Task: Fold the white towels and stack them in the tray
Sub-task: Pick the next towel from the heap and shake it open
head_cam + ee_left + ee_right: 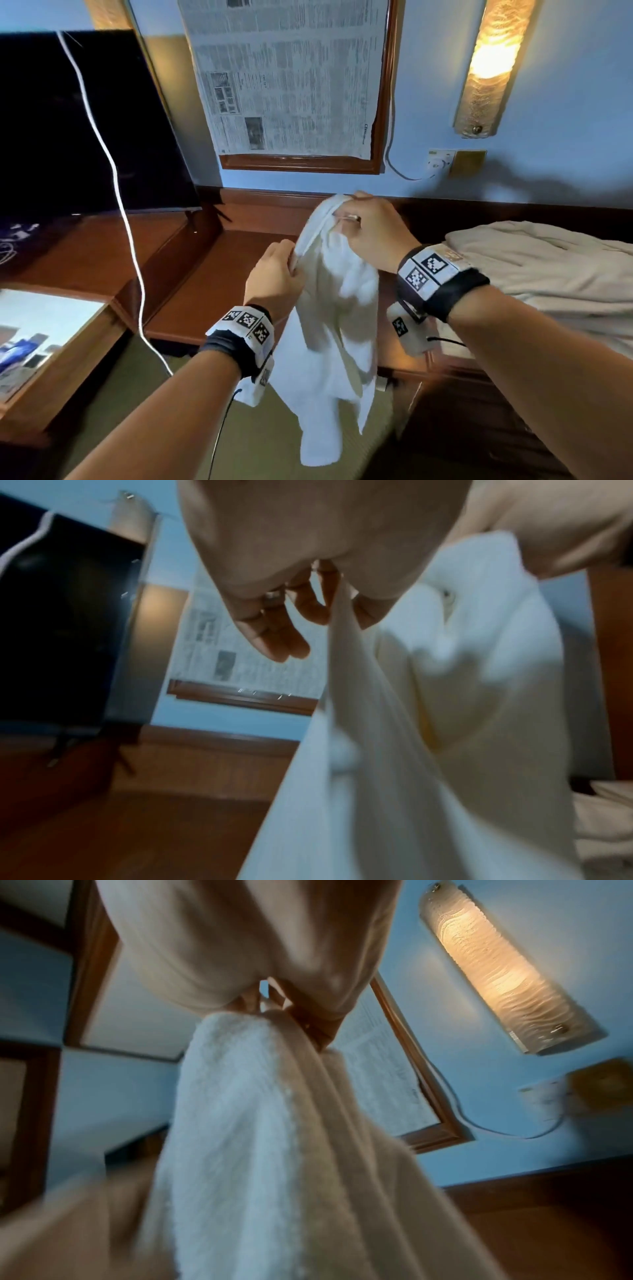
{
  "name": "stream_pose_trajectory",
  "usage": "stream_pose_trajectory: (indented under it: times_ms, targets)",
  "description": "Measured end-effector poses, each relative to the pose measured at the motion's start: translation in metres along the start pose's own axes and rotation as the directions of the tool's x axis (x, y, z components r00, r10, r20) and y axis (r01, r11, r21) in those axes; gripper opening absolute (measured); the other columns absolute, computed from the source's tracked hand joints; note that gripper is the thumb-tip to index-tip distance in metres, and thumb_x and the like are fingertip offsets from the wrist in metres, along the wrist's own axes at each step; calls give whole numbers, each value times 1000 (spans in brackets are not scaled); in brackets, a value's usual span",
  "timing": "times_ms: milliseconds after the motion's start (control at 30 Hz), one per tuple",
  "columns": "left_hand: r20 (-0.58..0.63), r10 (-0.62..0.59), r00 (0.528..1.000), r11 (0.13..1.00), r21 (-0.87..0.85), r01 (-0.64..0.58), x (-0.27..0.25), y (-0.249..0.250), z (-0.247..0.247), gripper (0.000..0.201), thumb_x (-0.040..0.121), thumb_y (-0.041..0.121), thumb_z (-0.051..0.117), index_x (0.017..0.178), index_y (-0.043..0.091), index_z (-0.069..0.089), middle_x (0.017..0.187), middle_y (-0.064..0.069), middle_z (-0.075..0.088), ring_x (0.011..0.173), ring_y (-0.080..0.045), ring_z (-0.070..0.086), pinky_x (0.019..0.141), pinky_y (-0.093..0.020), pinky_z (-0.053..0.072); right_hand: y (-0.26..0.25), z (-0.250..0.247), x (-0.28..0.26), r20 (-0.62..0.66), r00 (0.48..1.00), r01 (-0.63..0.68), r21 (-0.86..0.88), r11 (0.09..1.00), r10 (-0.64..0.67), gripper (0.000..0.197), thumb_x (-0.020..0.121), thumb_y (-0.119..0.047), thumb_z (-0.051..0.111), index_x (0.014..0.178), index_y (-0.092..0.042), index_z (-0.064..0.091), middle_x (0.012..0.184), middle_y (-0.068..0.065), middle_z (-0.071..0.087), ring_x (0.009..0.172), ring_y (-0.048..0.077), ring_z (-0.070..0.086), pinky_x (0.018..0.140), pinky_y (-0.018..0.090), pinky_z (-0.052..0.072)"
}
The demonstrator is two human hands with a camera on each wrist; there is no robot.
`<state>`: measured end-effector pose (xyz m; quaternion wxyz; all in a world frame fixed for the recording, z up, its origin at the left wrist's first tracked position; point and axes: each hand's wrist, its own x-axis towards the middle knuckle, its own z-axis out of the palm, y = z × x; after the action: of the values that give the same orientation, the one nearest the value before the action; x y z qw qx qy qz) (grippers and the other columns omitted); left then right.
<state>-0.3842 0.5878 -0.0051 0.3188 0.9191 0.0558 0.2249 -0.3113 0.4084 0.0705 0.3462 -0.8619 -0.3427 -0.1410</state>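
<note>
We hold one white towel (334, 308) in the air with both hands, above the wooden surface (212, 274) and the floor in front of it. Our right hand (371, 233) pinches the towel's upper edge at its highest point, fingers curled around the hem. Our left hand (275, 275) sits lower and to the left, gripping the same edge between thumb and forefinger; in the left wrist view the remaining fingers (274, 639) hang loosely curled and clear of the cloth. Between the two grips the hem runs taut on a diagonal. Below them the towel hangs in loose vertical folds, unfolded, its lowest corner well under the level of our wrists. To the right, a pile of pale cloth (534, 270) lies on the surface. A dark television (78, 130) stands on the left, with a white cable (113, 171) hanging in front of it. A lit wall lamp (493, 61) and a frame covered with newspaper (291, 75) are mounted on the blue wall.
</note>
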Motion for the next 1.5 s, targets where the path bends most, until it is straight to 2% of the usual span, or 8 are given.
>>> stream_pose_trajectory:
  times_ms: [233, 400, 633, 833, 1033, 1200, 1367, 1500]
  targets:
    - [100, -349, 932, 937, 68, 343, -34, -63, 3, 12, 88, 26, 57, 90, 26, 46, 91, 2, 59, 81, -28, 62, 76, -43, 56, -54, -11, 56, -378, 925, 2, 70, 998, 25, 22, 87, -3, 56, 90, -11, 76, 102, 6, 72, 95, 17, 62, 84, 18, 41]
    - [117, -465, 877, 878, 187, 441, -45, -127, -16, 5, 90, 25, 52, 92, 27, 55, 90, -5, 65, 81, -32, 61, 74, -37, 51, -45, -24, 61, -448, 871, -163, 119, 979, 199, 21, 91, -6, 60, 107, -8, 76, 100, -9, 62, 100, 13, 60, 89, 17, 41]
    - [-90, -399, 912, 887, -290, 359, -20, -186, -59, 23, 97, 24, 59, 88, 5, 68, 75, -11, 65, 77, -33, 62, 69, -38, 42, 4, -17, 5, -324, 836, -429, 117, 896, 443, 14, 89, -8, 61, 90, -1, 74, 92, 20, 71, 88, 30, 64, 82, 34, 50]
    - [-194, -384, 903, 870, -403, 283, 17, -188, -91, 22, 101, 27, 57, 103, 9, 70, 88, -9, 62, 84, -21, 56, 77, -32, 43, 36, 20, -66, -51, 799, -596, 64, 800, 599, 21, 92, -4, 62, 83, -23, 66, 79, 0, 64, 72, 14, 58, 58, 12, 43]
    - [-81, -486, 870, 869, -150, 472, 17, -241, -96, 20, 96, 25, 54, 94, 14, 71, 91, -23, 66, 78, -35, 60, 70, -40, 46, 91, 60, -158, -67, 602, -794, -160, 586, 796, 7, 90, -8, 64, 88, -12, 70, 84, 8, 66, 82, 29, 63, 69, 29, 41]
    - [30, -694, 719, 717, -54, 695, -10, -297, -100, 28, 94, 15, 52, 114, 14, 71, 109, -20, 68, 97, -40, 66, 88, -45, 55, 116, 90, -219, -89, 379, -902, -257, 347, 921, 14, 92, -16, 65, 103, -14, 72, 107, 17, 69, 102, 38, 63, 81, 35, 47]
    - [74, -809, 584, 550, -256, 795, -20, -333, -112, 39, 103, 10, 44, 140, 6, 51, 119, -24, 64, 70, -26, 64, 62, -34, 55, 120, 99, -230, -215, 219, -976, -30, 218, 952, 14, 86, -25, 55, 94, -25, 67, 88, 10, 71, 84, 36, 70, 78, 42, 59]
    - [-63, -805, 590, 552, -447, 704, -15, -322, -111, 26, 105, 28, 36, 110, 17, 59, 89, -13, 70, 54, -24, 66, 46, -30, 57, 109, 106, -204, -379, 31, -873, 441, 209, 925, 21, 88, -13, 47, 92, -24, 64, 75, 6, 66, 64, 33, 70, 64, 47, 61]
